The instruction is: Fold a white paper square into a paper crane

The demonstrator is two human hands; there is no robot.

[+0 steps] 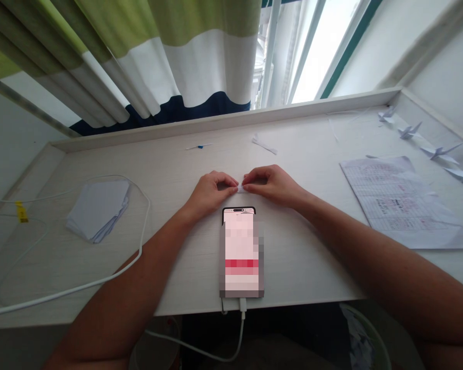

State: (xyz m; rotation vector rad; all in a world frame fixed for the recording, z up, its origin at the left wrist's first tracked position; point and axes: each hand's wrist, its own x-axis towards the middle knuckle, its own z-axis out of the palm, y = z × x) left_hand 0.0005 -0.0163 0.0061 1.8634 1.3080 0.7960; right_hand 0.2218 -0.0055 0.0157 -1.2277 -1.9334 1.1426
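My left hand (210, 192) and my right hand (272, 184) meet at the middle of the white desk (308, 257). Both pinch a small folded piece of white paper (241, 188) between fingertips, pressed down on the desk top. Most of the paper is hidden by my fingers. A phone (241, 252) with its screen lit lies just in front of my hands, plugged into a white cable (242, 313) at its near end.
A stack of white paper squares (98, 208) lies at the left, ringed by a white cable (141, 241). A printed sheet (403, 203) lies at the right. Several folded paper cranes (440, 151) line the right edge. Paper scraps (264, 145) lie near the curtain (170, 67).
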